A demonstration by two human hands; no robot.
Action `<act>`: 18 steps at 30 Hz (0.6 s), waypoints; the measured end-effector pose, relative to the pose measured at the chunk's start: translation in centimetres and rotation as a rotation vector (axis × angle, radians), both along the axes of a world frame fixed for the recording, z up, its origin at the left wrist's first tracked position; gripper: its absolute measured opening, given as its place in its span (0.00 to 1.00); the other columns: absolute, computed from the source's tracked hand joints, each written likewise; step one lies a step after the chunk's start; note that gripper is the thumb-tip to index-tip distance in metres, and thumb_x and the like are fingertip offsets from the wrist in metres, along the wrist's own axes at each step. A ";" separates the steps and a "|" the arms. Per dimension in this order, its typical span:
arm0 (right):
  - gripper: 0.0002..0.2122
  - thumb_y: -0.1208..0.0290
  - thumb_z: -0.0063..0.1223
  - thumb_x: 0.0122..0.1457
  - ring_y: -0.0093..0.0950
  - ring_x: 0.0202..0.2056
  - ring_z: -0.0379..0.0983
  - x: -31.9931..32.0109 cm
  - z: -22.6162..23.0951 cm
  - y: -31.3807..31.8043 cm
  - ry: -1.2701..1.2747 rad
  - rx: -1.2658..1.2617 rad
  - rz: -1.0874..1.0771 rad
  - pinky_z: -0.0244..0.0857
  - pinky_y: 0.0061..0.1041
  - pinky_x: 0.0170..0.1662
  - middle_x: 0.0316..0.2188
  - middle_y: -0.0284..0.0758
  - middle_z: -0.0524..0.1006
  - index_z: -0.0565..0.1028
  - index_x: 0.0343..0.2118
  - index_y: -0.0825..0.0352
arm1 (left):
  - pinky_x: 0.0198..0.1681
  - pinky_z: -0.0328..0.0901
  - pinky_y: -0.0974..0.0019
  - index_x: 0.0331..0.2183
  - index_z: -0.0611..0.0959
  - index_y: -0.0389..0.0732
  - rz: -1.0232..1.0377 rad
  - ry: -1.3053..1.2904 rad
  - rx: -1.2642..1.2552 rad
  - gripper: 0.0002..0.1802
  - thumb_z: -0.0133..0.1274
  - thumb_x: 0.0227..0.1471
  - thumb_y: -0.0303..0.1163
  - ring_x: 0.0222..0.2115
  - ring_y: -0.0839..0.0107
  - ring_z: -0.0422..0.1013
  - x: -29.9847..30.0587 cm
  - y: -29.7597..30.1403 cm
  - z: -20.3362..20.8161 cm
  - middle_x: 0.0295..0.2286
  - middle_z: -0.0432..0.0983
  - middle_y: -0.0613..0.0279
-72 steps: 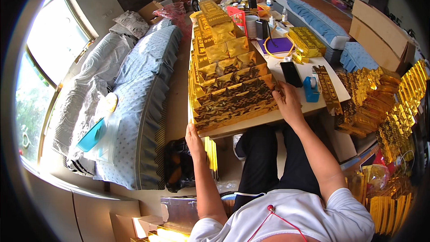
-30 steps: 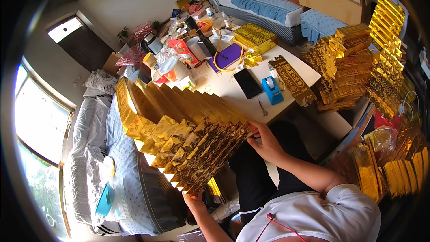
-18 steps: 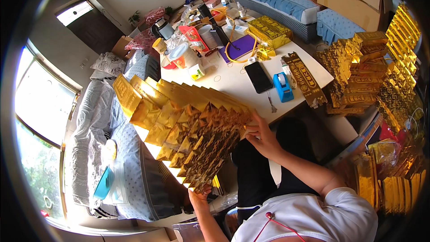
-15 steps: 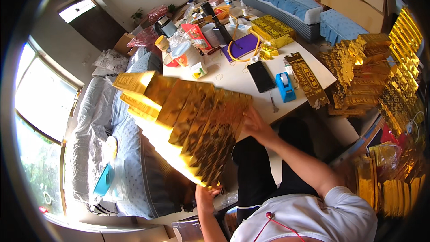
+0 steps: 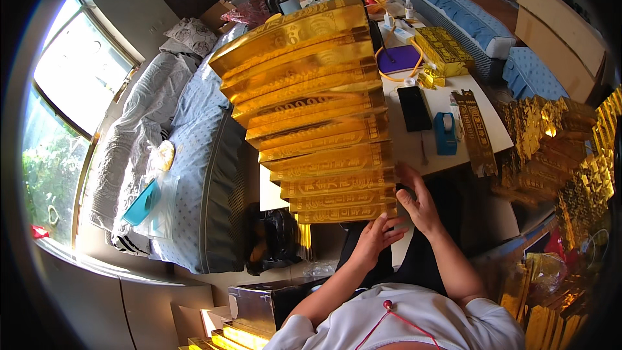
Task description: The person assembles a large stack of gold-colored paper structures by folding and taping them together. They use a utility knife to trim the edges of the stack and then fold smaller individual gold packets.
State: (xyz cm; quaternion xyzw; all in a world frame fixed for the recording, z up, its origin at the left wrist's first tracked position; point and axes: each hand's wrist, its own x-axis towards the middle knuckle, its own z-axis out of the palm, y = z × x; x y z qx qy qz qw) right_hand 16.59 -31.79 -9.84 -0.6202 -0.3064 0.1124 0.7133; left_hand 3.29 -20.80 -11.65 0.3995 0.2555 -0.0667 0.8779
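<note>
A tall tiered stack of folded gold foil paper (image 5: 317, 116), printed with raised-looking patterns, rises in front of me and covers much of the table. Its layers fan out wider toward the top. By its lower right edge, my right hand (image 5: 420, 204) is open, thumb and fingers apart, fingertips against or just behind the edge. Below the bottom right corner my left hand (image 5: 378, 240) has its fingers spread, the tips close to the lowest layer. Whether they touch it I cannot tell. What bears the stack's weight is hidden.
On the white table (image 5: 476, 84) lie a black phone (image 5: 413, 108), a blue tape dispenser (image 5: 445, 134), a flat gold strip (image 5: 477, 133) and a gold box (image 5: 444, 50). More gold foil stacks (image 5: 544, 149) stand at right. A blue-covered bed (image 5: 214, 175) runs along the left.
The gold stack has turned to show its printed layer fronts and now stands higher. My left hand has come up and right, off its lower corner; my right hand has loosened at the side.
</note>
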 end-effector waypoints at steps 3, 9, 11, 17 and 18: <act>0.35 0.61 0.62 0.59 0.37 0.62 0.64 -0.2 1.2 -0.1 -0.013 -0.116 0.062 0.57 0.34 0.64 0.61 0.43 0.67 0.58 0.66 0.66 | 0.58 0.65 0.57 0.55 0.68 0.36 0.030 -0.033 -0.019 0.27 0.38 0.67 0.49 0.49 0.61 0.73 2.4 -1.0 -0.7 0.49 0.75 0.53; 0.36 0.65 0.63 0.58 0.36 0.62 0.64 4.2 0.9 1.9 -0.085 -0.174 0.098 0.59 0.32 0.63 0.61 0.44 0.67 0.58 0.66 0.65 | 0.54 0.67 0.64 0.54 0.71 0.43 0.165 -0.060 -0.068 0.23 0.36 0.68 0.49 0.46 0.69 0.73 6.4 -0.4 -0.9 0.45 0.77 0.61; 0.35 0.65 0.62 0.59 0.36 0.61 0.65 4.5 1.6 2.8 -0.073 -0.215 0.086 0.60 0.31 0.61 0.61 0.44 0.68 0.58 0.66 0.64 | 0.52 0.68 0.65 0.52 0.72 0.44 0.153 -0.059 -0.028 0.23 0.39 0.67 0.50 0.45 0.70 0.73 6.9 0.8 -1.0 0.44 0.77 0.63; 0.31 0.65 0.61 0.60 0.39 0.60 0.67 4.5 1.8 3.1 -0.042 -0.145 0.042 0.61 0.33 0.60 0.60 0.45 0.68 0.61 0.64 0.66 | 0.54 0.62 0.64 0.52 0.73 0.44 0.063 -0.046 0.049 0.27 0.42 0.65 0.56 0.47 0.68 0.71 6.7 2.8 -1.2 0.44 0.77 0.63; 0.28 0.66 0.59 0.61 0.37 0.59 0.67 4.2 2.1 2.8 -0.129 -0.118 -0.062 0.62 0.33 0.59 0.59 0.42 0.70 0.64 0.62 0.66 | 0.54 0.62 0.64 0.52 0.73 0.43 0.057 -0.047 0.069 0.28 0.42 0.65 0.56 0.47 0.68 0.71 6.4 2.9 -1.1 0.44 0.77 0.62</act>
